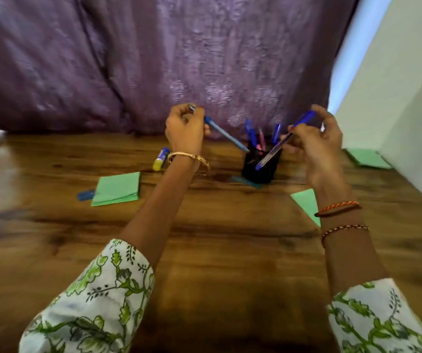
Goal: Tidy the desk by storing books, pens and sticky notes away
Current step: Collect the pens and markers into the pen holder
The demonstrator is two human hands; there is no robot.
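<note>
Two pens are heading for the same small black pen holder [260, 165] at once, and that is where trouble could start. The left hand [185, 128] has its fingers curled round a light blue pen [226, 135], tip slanting down toward the holder's left rim; the right hand [314, 137] pinches a darker blue pen [280, 146] whose lower end lies across the front of the holder, and I cannot tell whether it is inside or only in front. The holder already carries several upright pens [252, 132], so a tip could catch on them or on the rim and skid out. Pushed from both sides, the light holder looks likely to tip and spill across the wooden worktop [217, 250]. The two shafts might also cross and jam. Green sticky note pads [116, 189] lie to the left and under the right wrist, which could drag one off, and a glue stick [161, 159] near the left wrist may roll if nudged.
</note>
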